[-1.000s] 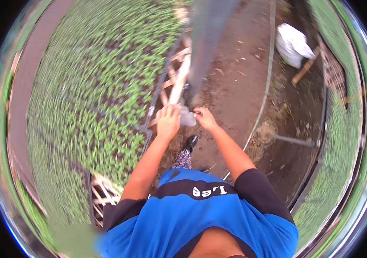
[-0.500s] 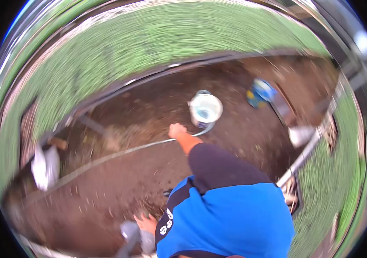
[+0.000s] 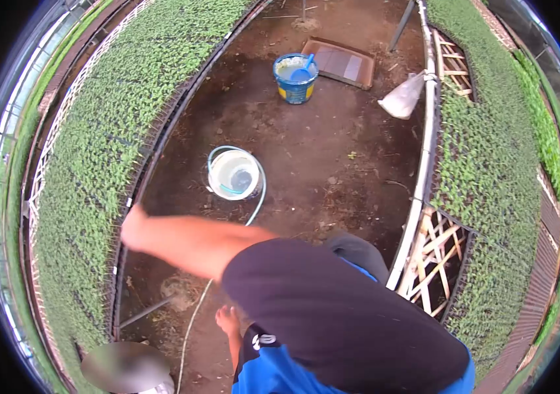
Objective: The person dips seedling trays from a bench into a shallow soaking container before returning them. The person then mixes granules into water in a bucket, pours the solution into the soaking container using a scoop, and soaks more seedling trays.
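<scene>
My right arm stretches left from its dark sleeve, and my right hand (image 3: 134, 226) overlaps the near edge of the left seedling bed (image 3: 89, 190). Its fingers are smeared by motion. Lower down, close to my body, my left hand (image 3: 227, 320) hangs over the soil, open, with its fingers apart and nothing in them. A thin pale hose (image 3: 193, 322) runs along the ground near that hand. Beyond my right arm stands a white bucket (image 3: 213, 176) with liquid inside; the hose curves around it and its end dips in.
Farther off, a blue bucket (image 3: 295, 93) holds a blue scoop (image 3: 303, 72). Behind it lies a brown tray (image 3: 332, 59). A white bag (image 3: 403, 97) rests by the white rail (image 3: 418, 197) of the right seedling bed (image 3: 483, 177). At lower left is a blurred oval patch (image 3: 126, 368).
The view has swung to the right, so the buckets now lie straight ahead. My right hand has moved from over the hose beside the white bucket to the left bed's edge.
</scene>
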Demonstrator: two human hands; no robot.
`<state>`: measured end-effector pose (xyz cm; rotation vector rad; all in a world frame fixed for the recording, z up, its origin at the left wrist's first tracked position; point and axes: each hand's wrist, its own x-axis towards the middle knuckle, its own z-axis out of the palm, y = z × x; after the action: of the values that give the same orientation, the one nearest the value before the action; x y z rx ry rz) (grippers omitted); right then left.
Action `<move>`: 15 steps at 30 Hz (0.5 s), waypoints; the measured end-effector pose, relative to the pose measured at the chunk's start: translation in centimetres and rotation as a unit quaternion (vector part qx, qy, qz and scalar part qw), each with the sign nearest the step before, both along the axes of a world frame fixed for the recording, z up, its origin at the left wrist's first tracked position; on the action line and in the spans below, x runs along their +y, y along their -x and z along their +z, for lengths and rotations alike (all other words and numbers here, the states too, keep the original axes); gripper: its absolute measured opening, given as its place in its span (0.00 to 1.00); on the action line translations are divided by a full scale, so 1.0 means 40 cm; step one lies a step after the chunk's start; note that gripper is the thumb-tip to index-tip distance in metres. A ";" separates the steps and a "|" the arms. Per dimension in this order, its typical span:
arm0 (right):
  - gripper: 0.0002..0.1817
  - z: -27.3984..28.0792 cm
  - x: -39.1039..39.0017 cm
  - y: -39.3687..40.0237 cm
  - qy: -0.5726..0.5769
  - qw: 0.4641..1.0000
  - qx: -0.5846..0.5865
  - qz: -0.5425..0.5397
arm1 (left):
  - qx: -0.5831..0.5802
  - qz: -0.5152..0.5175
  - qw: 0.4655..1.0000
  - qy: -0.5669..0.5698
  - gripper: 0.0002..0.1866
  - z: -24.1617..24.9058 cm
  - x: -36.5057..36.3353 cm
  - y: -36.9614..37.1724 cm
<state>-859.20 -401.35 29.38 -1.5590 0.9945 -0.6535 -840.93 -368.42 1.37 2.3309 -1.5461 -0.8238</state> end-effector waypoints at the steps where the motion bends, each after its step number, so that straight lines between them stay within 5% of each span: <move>1: 0.23 -0.002 -0.027 0.080 0.011 0.999 -0.010 -0.031 | 0.006 -0.029 1.000 0.006 0.19 0.006 -0.052 0.025; 3: 0.15 -0.016 -0.045 0.269 0.217 0.878 0.421 -0.068 | -0.086 -0.138 0.987 -0.013 0.19 0.012 -0.150 0.098; 4: 0.11 -0.045 -0.048 0.372 0.236 0.824 0.505 -0.098 | -0.078 -0.119 0.989 -0.028 0.19 0.017 -0.190 0.137; 8: 0.09 -0.284 -0.006 0.768 0.142 0.835 0.489 -0.208 | -0.080 -0.177 0.977 -0.085 0.19 -0.052 -0.344 0.245; 9: 0.10 -0.303 0.034 0.851 0.046 0.843 0.490 -0.215 | -0.086 -0.191 0.972 -0.106 0.19 -0.062 -0.387 0.259; 15: 0.18 -0.567 0.339 1.226 -0.268 0.765 0.502 -0.302 | -0.065 -0.242 0.949 -0.194 0.18 -0.156 -0.654 0.354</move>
<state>-908.23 -387.79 6.69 -0.9722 2.3145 0.1696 -855.11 -394.59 -4.89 2.3186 -2.2429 -1.1975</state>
